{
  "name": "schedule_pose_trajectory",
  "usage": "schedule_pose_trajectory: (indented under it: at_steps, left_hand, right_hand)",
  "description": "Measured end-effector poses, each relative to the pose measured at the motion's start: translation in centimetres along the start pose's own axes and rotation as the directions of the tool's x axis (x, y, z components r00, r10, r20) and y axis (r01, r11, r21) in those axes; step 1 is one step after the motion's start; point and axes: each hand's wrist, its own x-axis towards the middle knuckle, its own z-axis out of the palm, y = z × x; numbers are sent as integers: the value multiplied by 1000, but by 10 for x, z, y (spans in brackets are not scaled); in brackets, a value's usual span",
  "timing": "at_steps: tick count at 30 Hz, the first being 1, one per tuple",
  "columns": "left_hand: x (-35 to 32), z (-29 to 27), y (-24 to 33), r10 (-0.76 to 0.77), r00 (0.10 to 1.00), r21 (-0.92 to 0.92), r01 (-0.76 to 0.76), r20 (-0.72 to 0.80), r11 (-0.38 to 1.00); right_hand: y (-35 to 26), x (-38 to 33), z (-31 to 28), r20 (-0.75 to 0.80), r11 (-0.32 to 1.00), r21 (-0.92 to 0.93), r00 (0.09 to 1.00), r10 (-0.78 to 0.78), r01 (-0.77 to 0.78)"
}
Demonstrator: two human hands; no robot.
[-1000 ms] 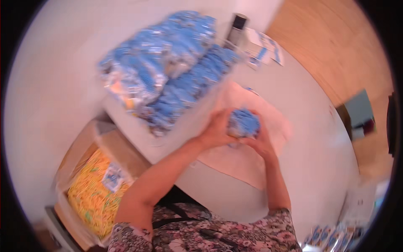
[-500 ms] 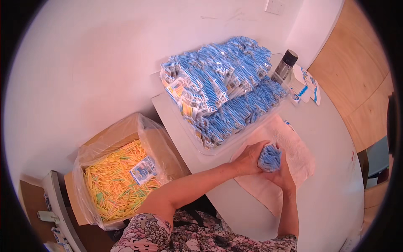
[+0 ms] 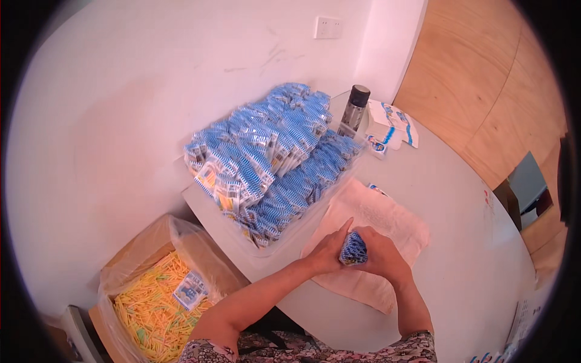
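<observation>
Between my two hands is a bundle of small blue-and-white sachets [image 3: 353, 249], their zigzag edges facing up. My left hand [image 3: 328, 250] presses on the bundle's left side, one finger pointing up past it. Around the right side curl the fingers of my right hand [image 3: 382, 254]. Both hands are over a pink cloth [image 3: 387, 221] on the table. Just beyond them, a clear plastic bin [image 3: 284, 242] is heaped with rows of similar sachets [image 3: 260, 145].
At the lower left stands a plastic-lined cardboard box [image 3: 145, 239] of thin yellow and orange sticks [image 3: 151, 302], a printed sachet [image 3: 190, 290] on top. A black-capped bottle [image 3: 354, 111] and white-and-blue packaging [image 3: 390, 124] stand behind on the grey table [image 3: 460, 242].
The view has shifted, so the bin and table sit further left and lower. My hands still hold the bundle, its top edges now tilted differently, and a left finger has lifted.
</observation>
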Motion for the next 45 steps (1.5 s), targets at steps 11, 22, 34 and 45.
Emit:
schedule_pose_trajectory:
  at_steps: [11, 22, 34, 45]
  left_hand:
    - [-25, -12, 9, -68, 995, -30, 66, -77, 997]
    - [-95, -254, 48, 457, 681, 743, 194, -572, 640]
    - [-58, -313, -15, -263, 763, 479, 594, -591, 646]
    - [-48, -326, -55, -122, 795, 528, 501, -594, 686]
  right_hand:
    - [-5, 10, 15, -65, 996, 62, 997, -53, 57]
    - [-1, 20, -17, -35, 668, 727, 964, 265, -158]
    - [-157, 155, 28, 131, 676, 734, 990, -49, -64]
    - [-172, 230, 87, 70, 654, 753, 997, 36, -77]
